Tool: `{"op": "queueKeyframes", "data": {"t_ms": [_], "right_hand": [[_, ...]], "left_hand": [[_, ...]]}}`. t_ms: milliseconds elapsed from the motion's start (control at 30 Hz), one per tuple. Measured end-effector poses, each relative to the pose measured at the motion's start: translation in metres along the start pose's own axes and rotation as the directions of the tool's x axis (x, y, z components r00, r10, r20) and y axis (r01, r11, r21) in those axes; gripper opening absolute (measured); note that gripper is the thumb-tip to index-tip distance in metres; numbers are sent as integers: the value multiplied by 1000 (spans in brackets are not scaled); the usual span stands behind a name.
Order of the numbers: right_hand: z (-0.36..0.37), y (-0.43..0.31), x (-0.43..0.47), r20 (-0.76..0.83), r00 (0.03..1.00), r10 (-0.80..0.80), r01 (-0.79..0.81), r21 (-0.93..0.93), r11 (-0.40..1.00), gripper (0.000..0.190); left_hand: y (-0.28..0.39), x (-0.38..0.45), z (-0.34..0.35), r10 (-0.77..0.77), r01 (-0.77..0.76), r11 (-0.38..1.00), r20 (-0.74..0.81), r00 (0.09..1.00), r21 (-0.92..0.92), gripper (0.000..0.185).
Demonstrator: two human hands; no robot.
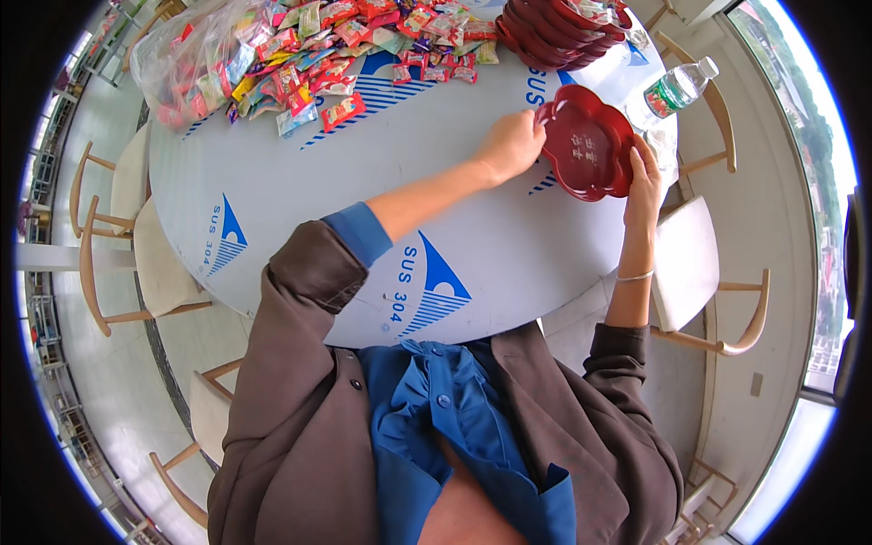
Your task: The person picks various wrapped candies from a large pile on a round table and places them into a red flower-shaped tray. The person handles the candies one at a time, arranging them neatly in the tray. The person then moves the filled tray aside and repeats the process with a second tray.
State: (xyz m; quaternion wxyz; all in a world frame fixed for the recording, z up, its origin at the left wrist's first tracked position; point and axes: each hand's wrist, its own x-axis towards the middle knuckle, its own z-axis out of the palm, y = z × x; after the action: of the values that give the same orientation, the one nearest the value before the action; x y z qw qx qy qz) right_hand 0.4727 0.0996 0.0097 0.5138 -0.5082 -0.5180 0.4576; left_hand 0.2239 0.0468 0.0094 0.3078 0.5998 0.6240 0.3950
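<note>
Between my two hands is a dark red, flower-shaped plastic tray (587,143) with pale characters on its bottom. My left hand (512,144) grips its left rim, fingers closed on the edge. The right rim is held by my right hand (644,174), thumb on the rim; its other fingers are partly hidden. Beyond the tray stands a stack of similar red trays (562,34), with wrapped pieces in the top one. Many colourful wrapped candies (344,112) lie heaped across the far side of the table, beside a clear plastic bag (197,68) holding more of them.
The round table (306,204) wears a film printed with blue logos. A clear bottle (680,87) with a green label and white cap stands near the right edge, by crumpled clear plastic (662,144). Wooden chairs with pale seats (687,262) surround the table.
</note>
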Motion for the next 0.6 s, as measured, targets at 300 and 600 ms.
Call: {"op": "queueKeyframes", "data": {"t_ms": [300,600], "right_hand": [[44,-42,-66,165,986,-12,-10,131,991,46],[95,-57,-115,352,933,-67,2,182,983,49]], "left_hand": [[9,-66,-77,-47,46,989,-6,999,-143,26],[-5,-142,-128,-147,127,983,-151,978,-132,30]]}}
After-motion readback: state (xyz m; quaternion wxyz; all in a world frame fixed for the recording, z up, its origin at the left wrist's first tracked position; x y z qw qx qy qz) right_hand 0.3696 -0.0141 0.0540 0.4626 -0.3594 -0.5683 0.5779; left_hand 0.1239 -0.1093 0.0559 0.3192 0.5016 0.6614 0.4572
